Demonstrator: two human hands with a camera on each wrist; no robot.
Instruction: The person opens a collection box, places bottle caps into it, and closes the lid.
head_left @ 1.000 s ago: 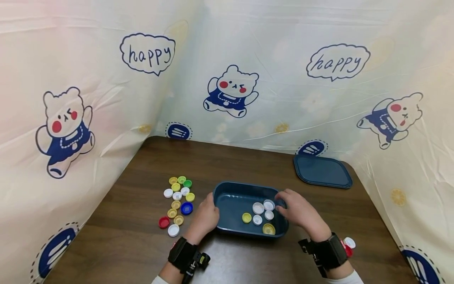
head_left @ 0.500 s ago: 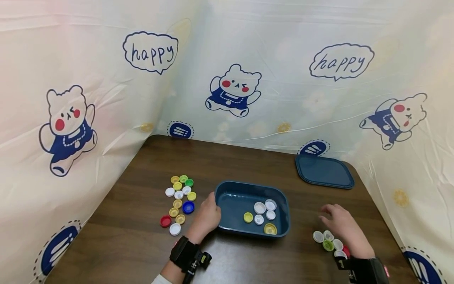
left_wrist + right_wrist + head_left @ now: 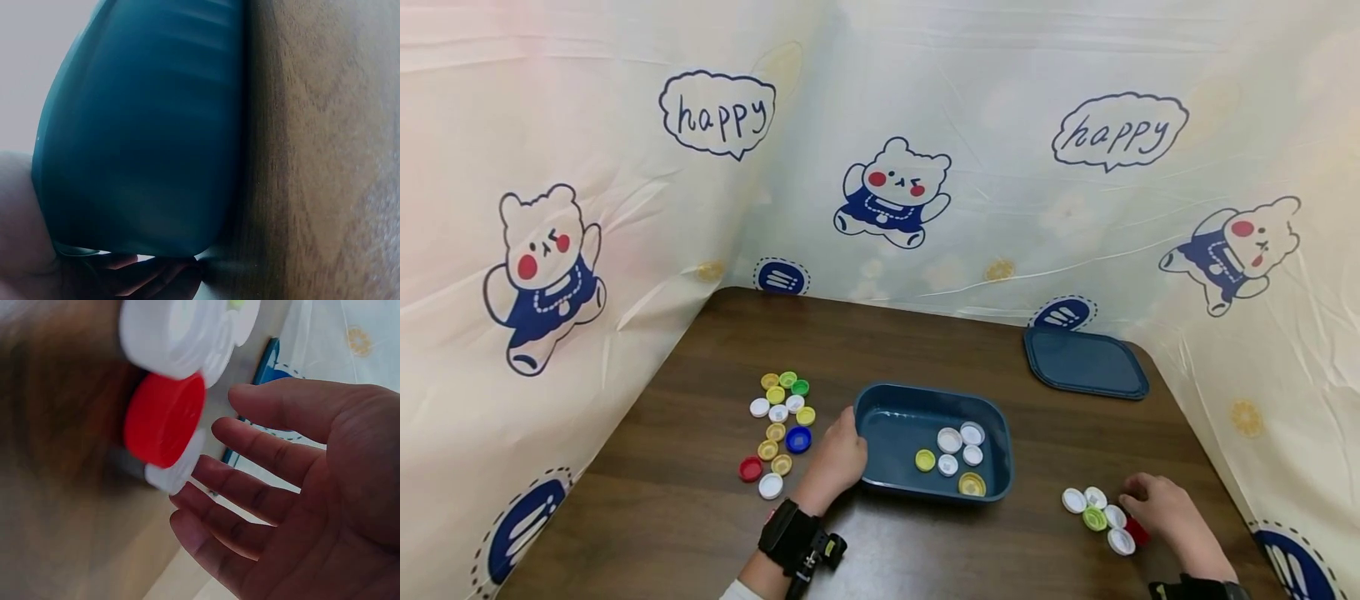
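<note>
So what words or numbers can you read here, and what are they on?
"happy": in the left cloud bubble on the printed cloth.
"happy": in the right cloud bubble on that cloth.
Blue ovals on the cloth: white strokes, no word I can make out.
Bottle caps and black wrist device: any marks are too small to read.

Head POV hi, wrist POVs close

Soft, even light in the head view leaves a pale sheen on the near table (image 3: pixel 891 558) and a shadow along the near side of the tray (image 3: pixel 891 446), while the left wrist view is dim beside washed-out white, and the right wrist view blurs at left.
</note>
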